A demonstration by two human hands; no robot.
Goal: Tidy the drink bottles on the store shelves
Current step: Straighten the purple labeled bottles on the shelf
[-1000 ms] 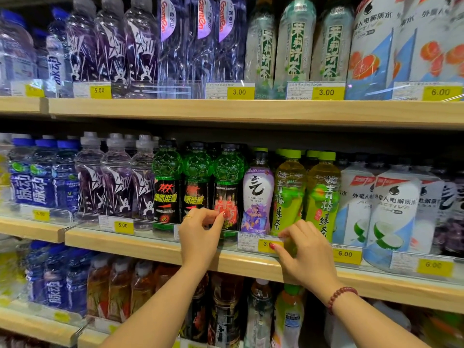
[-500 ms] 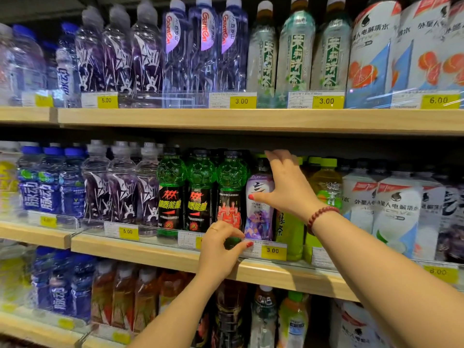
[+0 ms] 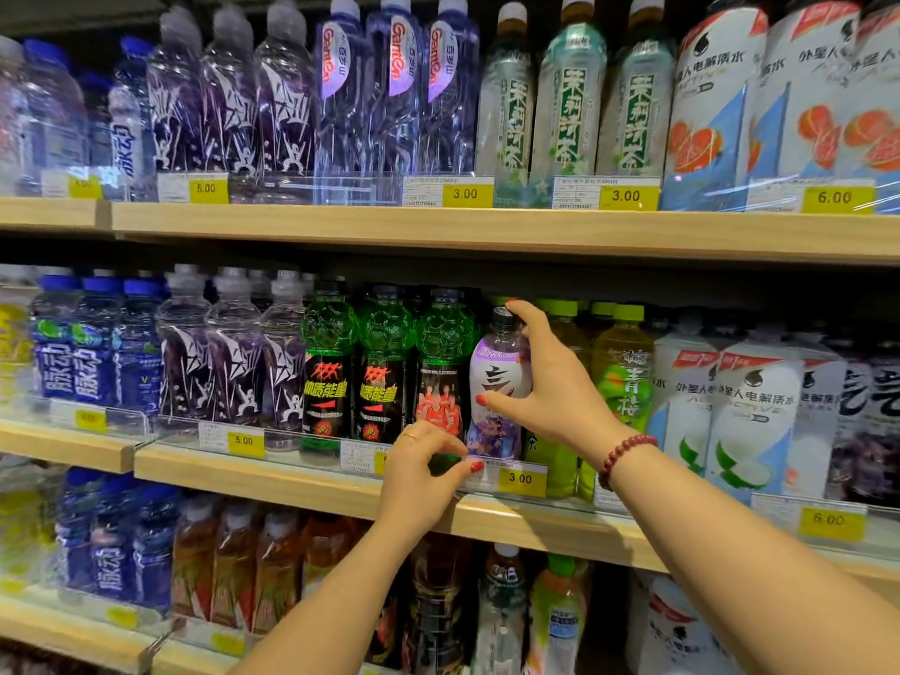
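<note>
**Purple-labelled bottle gripped at cap and label on the middle shelf**

Wooden boards carry the rows; the middle shelf has a clear plastic rail along its front edge. Far to the left of both sets of fingers stand blue sports-drink bottles, then clear bottles with purple print. Next come three green energy-drink bottles, upright, the nearest one directly above the left hand's knuckles.

The left hand sits at the rail in front of that last green bottle. Its fingers are curled, the thumb tip with a red nail reaching right toward the yellow 3.00 price tag. A ring shows on one finger. Whether the fingers actually pinch the rail or only rest on it cannot be told.

Just above that thumb stands the purple-labelled bottle, upright in the front row between the green energy drinks and the green tea bottles. The right hand grips it: a fingertip lies over the dark cap, the thumb presses the label lower down, and the other fingers curl behind the bottle. A red bead bracelet circles that wrist.

To the right of the right hand's fingers, beyond the green tea, stand white electrolyte-water bottles.
</note>
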